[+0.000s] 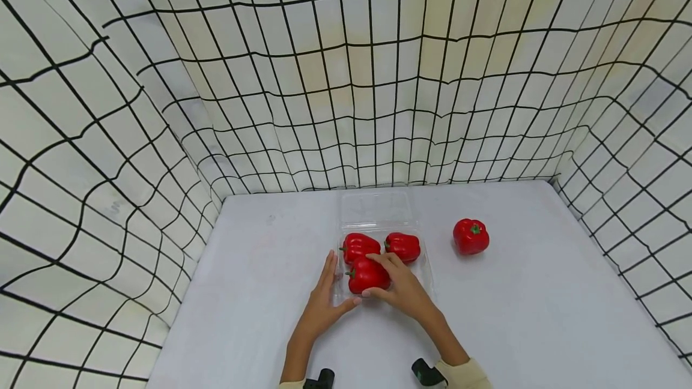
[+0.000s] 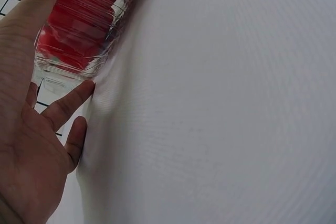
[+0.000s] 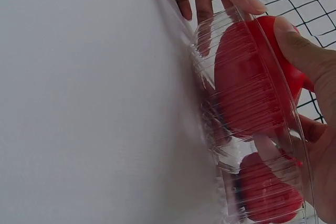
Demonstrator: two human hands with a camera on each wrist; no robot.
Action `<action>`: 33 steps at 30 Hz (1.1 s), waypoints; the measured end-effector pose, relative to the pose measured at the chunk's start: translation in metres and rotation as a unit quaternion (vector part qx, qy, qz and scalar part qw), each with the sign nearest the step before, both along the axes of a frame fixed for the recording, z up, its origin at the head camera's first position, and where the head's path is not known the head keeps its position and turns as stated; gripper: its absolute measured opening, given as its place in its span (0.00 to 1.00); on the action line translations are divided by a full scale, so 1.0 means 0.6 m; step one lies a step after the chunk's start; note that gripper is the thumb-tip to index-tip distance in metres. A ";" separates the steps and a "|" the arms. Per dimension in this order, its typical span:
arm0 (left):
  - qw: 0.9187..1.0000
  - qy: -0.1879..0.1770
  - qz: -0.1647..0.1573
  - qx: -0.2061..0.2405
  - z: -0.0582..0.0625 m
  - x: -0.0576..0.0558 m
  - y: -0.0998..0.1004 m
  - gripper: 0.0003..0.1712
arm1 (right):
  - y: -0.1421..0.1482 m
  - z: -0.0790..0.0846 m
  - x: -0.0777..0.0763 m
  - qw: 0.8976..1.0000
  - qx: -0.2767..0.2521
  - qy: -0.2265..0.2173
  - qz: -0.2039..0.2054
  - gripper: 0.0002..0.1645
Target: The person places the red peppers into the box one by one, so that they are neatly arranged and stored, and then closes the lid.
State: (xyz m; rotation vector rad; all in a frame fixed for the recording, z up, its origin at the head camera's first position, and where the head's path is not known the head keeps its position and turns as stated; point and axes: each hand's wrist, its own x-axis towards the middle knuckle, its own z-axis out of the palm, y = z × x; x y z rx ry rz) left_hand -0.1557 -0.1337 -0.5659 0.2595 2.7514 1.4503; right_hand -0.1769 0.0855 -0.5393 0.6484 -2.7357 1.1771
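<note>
A clear plastic clamshell box [image 1: 427,275] lies on the table with its lid folded back and three red bell peppers in it. My right hand [image 1: 402,288] grips the front-left bell pepper [image 1: 367,275], fingers over its top and thumb at its near side. Behind it sits another bell pepper [image 1: 359,247], and a third bell pepper [image 1: 405,248] is at the back right. My left hand [image 1: 323,308] rests along the box's left wall with straight fingers, its thumb at the front rim. In the right wrist view the gripped pepper [image 3: 241,77] shows through the ribbed wall.
One loose red bell pepper [image 1: 470,236] stands on the white table [image 1: 519,293] to the right of the box. The transparent lid [image 1: 375,208] lies towards the table's far edge. A black grid net [image 1: 351,83] over white walls surrounds the table's back and sides.
</note>
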 end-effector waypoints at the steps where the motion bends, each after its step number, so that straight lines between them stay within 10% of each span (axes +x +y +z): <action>1: 1.000 0.000 0.001 0.000 0.000 0.000 0.000 0.62 | 0.000 0.001 0.000 1.000 0.005 0.002 0.004 0.45; 17: 1.000 0.007 0.004 -0.006 -0.001 -0.001 0.001 0.62 | 0.011 0.004 -0.005 0.998 0.003 -0.012 0.058 0.40; 33: 1.000 0.015 0.001 -0.003 -0.002 0.001 0.001 0.62 | -0.001 -0.003 0.001 0.996 0.061 0.066 0.002 0.37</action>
